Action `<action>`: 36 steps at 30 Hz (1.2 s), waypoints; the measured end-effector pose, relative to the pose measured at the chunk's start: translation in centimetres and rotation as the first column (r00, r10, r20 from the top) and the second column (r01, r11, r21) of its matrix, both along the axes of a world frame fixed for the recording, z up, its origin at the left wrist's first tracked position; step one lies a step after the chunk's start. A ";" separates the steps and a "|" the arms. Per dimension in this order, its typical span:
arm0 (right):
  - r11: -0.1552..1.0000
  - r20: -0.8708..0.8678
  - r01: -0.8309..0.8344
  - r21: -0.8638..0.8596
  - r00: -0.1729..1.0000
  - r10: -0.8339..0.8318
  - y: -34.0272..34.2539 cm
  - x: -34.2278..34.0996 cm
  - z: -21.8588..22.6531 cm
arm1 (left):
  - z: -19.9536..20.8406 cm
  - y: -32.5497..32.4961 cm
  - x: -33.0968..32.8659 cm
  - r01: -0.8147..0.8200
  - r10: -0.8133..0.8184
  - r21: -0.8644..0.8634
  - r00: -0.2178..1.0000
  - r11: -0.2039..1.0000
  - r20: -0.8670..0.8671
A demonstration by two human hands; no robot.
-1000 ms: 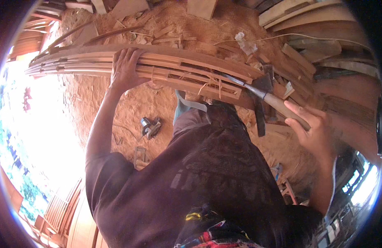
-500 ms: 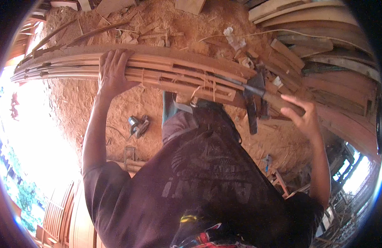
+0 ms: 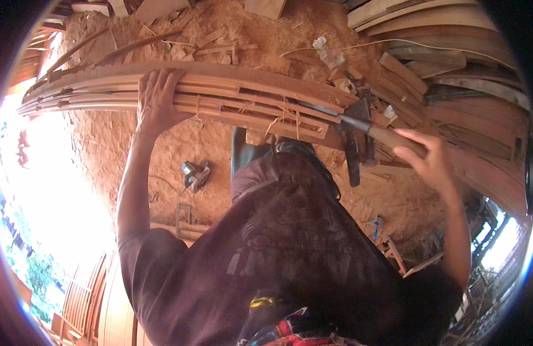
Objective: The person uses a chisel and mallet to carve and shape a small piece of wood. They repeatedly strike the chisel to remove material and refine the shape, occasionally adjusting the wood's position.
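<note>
A stack of long wooden strips (image 3: 214,108) lies crosswise in front of me, with slots cut along its right part and curled shavings caught on it. My left hand (image 3: 158,101) is clamped over the strips left of the middle, fingers across the top and thumb along the near side. At the right, a chisel (image 3: 387,137) with a wooden handle and dark metal socket has its blade lying in a slot; its tip is hidden. My right hand (image 3: 431,158) loosely holds the handle's butt end, with thumb and forefinger along either side.
A dark upright metal piece (image 3: 351,155) stands beside the strips' right end. A power tool (image 3: 196,175) rests on the shaving-covered ground at left. Curved planks (image 3: 474,104) are piled at right. White crumpled material (image 3: 330,55) and wood scraps lie beyond the strips.
My right forearm and elbow have swung slightly outward to the right, with the hand still at the chisel handle. My torso has shifted a little. The left hand stays put.
</note>
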State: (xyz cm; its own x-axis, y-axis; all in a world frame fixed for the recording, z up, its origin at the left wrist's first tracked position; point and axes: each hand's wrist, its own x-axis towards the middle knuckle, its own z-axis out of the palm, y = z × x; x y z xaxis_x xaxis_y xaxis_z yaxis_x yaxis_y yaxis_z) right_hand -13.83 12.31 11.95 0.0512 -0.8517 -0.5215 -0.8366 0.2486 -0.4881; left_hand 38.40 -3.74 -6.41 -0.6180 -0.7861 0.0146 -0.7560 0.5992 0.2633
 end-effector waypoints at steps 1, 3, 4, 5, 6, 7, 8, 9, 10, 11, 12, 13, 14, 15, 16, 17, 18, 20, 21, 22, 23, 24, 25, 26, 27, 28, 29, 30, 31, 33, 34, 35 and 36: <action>0.999 0.048 0.053 0.003 0.997 -0.053 0.6 0.4 -1.4 | -0.6 -0.3 0.0 0.009 -0.010 -0.039 0.999 0.999 -0.040; 0.990 0.167 0.135 0.036 0.976 -0.139 1.2 0.8 -3.9 | -1.2 -0.1 -0.2 -0.008 0.004 -0.075 0.998 0.997 -0.056; 0.995 0.158 0.096 -0.004 0.983 -0.094 -0.3 2.8 -4.2 | -1.0 -0.3 0.0 -0.016 0.015 -0.083 1.000 0.996 -0.007; 0.997 0.149 0.068 -0.025 0.987 -0.063 -2.0 6.0 -3.2 | -0.6 0.4 0.1 -0.012 0.015 -0.072 0.999 0.997 0.043; 0.998 0.127 0.030 -0.051 0.992 -0.023 -3.4 7.7 -2.2 | -0.1 1.4 0.1 -0.024 0.026 -0.033 0.998 0.999 0.058; 0.999 0.117 0.016 -0.029 0.993 -0.012 -3.8 8.0 -1.8 | 0.4 1.1 0.0 -0.033 0.034 -0.023 0.997 0.999 0.063; 1.000 0.141 0.029 -0.010 0.990 -0.028 -3.4 7.3 -2.6 | 0.6 0.6 -0.4 -0.029 0.029 -0.004 0.998 1.000 0.047; 0.999 0.164 0.043 0.009 0.985 -0.044 -2.4 6.1 -4.6 | 0.3 0.4 -0.2 -0.030 0.032 -0.059 0.999 0.998 0.028; 0.998 0.194 0.049 0.034 0.979 -0.054 -2.3 5.7 -5.4 | 0.2 0.3 -0.1 -0.019 0.020 -0.056 1.000 0.998 0.023; 1.000 0.157 -0.012 0.023 0.988 0.008 -2.2 5.3 -5.5 | 0.2 0.0 -0.1 -0.006 0.007 -0.052 1.000 0.999 0.018; 0.997 0.110 -0.058 0.045 0.993 0.053 -2.8 4.9 -5.7 | 0.1 -0.2 -0.1 0.008 -0.007 -0.049 1.000 0.999 0.013; 0.993 0.087 -0.096 0.075 0.992 0.089 -3.4 5.4 -6.1 | 0.3 0.2 0.2 -0.003 0.004 -0.039 0.999 0.999 0.036; 0.987 0.047 -0.130 0.097 0.991 0.126 -4.1 5.8 -5.7 | 0.3 0.1 0.0 -0.012 0.014 -0.040 0.999 0.999 0.041; 0.976 -0.097 -0.176 0.131 0.977 0.189 -4.2 7.1 -5.1 | 0.4 0.1 -0.1 -0.020 0.022 -0.041 0.999 0.999 0.046; 0.980 -0.060 -0.170 0.107 0.982 0.177 -4.4 7.0 -4.4 | 0.2 0.1 -0.2 -0.023 0.025 -0.043 0.999 0.999 0.047; 0.983 -0.022 -0.163 0.082 0.986 0.166 -4.6 6.9 -3.7 | -0.1 0.0 0.0 -0.025 0.027 -0.045 0.998 0.999 0.048; 0.986 0.015 -0.155 0.058 0.988 0.154 -4.8 6.8 -2.8 | -0.2 -0.1 0.1 -0.025 0.028 -0.047 0.998 0.999 0.049; 0.992 0.028 -0.124 0.033 0.992 0.123 -4.1 6.2 -1.4 | 0.0 0.0 0.1 -0.025 0.028 -0.041 0.998 0.999 0.055; 0.994 0.036 -0.102 0.042 0.994 0.101 -3.7 6.0 -1.6 | 0.1 0.0 0.3 -0.026 0.028 -0.037 0.998 0.999 0.059; 0.995 0.034 -0.076 0.060 0.997 0.074 -3.1 5.9 -1.5 | -0.1 0.0 0.3 -0.015 0.017 -0.044 0.999 0.999 0.042; 0.997 0.043 -0.058 0.057 0.998 0.056 -2.5 5.9 -1.9 | -0.3 0.1 0.3 -0.014 0.015 -0.052 1.000 0.999 0.026; 0.998 0.052 -0.043 0.054 0.998 0.040 -1.9 5.8 -2.4 | -0.5 0.1 0.2 -0.015 0.016 -0.059 1.000 0.998 0.009; 0.999 0.082 -0.025 0.046 0.996 0.021 -1.7 6.4 -2.7 | -0.1 0.1 0.2 -0.015 0.016 -0.041 1.000 0.999 0.020; 0.994 -0.010 -0.057 0.091 0.998 0.059 -2.0 6.8 -2.7 | 0.3 0.0 -0.1 -0.017 0.018 -0.024 0.999 1.000 0.032; 0.987 -0.099 -0.087 0.138 0.990 0.101 -2.9 7.5 -2.5 | 0.6 0.1 -0.2 -0.020 0.020 -0.008 0.999 1.000 0.043; 0.977 -0.189 -0.105 0.184 0.972 0.140 -3.8 8.1 -2.3 | 0.8 -0.2 -0.1 -0.016 0.017 -0.025 0.999 1.000 0.039; 0.984 -0.144 -0.132 0.122 0.978 0.149 -3.9 7.8 -3.1 | 0.6 0.0 -0.2 -0.011 0.012 -0.034 1.000 0.999 0.021; 0.986 -0.100 -0.156 0.058 0.982 0.161 -3.7 7.3 -4.6 | 0.4 0.1 -0.3 -0.005 0.005 -0.042 1.000 0.999 0.003; 0.982 -0.052 -0.187 -0.011 0.981 0.187 -3.9 7.1 -5.2 | 0.2 0.1 -0.2 -0.004 0.004 -0.048 1.000 0.999 -0.005; 0.992 0.033 -0.126 0.007 0.992 0.125 -3.3 6.9 -3.9 | -0.2 0.0 0.1 0.002 -0.004 -0.059 1.000 0.998 -0.023; 0.995 0.074 -0.094 0.017 0.993 0.092 -3.1 7.1 -2.6 | -0.2 0.0 0.1 0.004 -0.005 -0.054 1.000 0.999 -0.014; 0.996 0.066 -0.086 0.028 0.994 0.084 -3.1 6.8 -0.7 | -0.3 0.0 0.2 0.000 0.000 -0.050 1.000 0.999 -0.006; 0.995 0.067 0.070 0.076 0.995 -0.076 -2.7 6.3 0.8 | -0.4 0.0 0.2 -0.003 0.003 -0.046 1.000 0.999 0.001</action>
State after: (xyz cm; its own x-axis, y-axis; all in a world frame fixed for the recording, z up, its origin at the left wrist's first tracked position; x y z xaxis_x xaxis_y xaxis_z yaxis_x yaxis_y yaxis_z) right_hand -7.49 9.57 12.73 0.0289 -0.8139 -0.5803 -0.7793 0.3452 -0.5230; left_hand 38.61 -3.76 -6.77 -0.6157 -0.7864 0.0501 -0.7581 0.6085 0.2346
